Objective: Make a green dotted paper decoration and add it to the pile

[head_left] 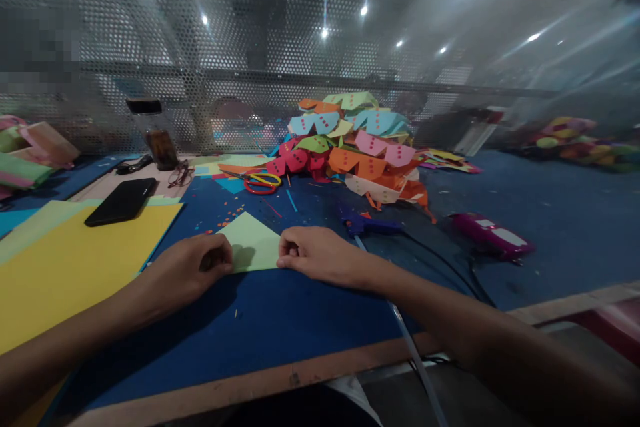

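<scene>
A pale green sheet of paper (254, 244), folded into a triangle with its point away from me, lies on the blue tabletop (280, 320). My left hand (193, 267) pinches its left corner, fingers curled and thumb along the near edge. At the opposite corner, my right hand (315, 255) pinches the paper in the same way. The corners themselves are hidden under the fingers. Just beyond my right hand lies a blue glue gun (367, 224) with a clear glue stick running out toward me. Scissors (263, 182) with red and yellow handles rest farther back.
Folded, dotted paper shapes (370, 154) are heaped at the back. A black phone (123, 202) lies on yellow sheets (95, 260) at left, near glasses (179, 175) and a bottle (161, 144). A magenta device (493, 237) sits at right. Paper scraps dot the table.
</scene>
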`<move>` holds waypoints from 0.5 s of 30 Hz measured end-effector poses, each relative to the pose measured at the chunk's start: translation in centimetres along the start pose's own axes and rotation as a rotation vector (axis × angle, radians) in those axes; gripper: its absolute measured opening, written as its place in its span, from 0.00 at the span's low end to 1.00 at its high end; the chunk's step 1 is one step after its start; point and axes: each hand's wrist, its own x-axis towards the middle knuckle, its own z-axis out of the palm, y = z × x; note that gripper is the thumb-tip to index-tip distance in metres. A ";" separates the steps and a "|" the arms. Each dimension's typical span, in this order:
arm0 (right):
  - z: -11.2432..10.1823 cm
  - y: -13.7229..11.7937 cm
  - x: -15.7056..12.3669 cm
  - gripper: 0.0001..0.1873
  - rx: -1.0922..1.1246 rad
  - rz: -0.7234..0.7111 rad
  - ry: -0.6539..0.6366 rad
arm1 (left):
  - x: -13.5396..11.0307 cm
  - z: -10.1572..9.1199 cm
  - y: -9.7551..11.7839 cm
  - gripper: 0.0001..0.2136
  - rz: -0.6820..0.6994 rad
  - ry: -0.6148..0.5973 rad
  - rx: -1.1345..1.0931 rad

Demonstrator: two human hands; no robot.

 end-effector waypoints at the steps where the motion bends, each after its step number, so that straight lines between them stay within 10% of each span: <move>1: 0.0 0.0 0.0 0.04 0.001 0.000 0.000 | 0.0 -0.2 0.1 0.08 -0.012 -0.006 -0.008; 15: 0.0 -0.1 0.0 0.04 -0.013 0.014 -0.005 | 0.0 -1.6 -1.6 0.12 -0.120 -0.107 -0.027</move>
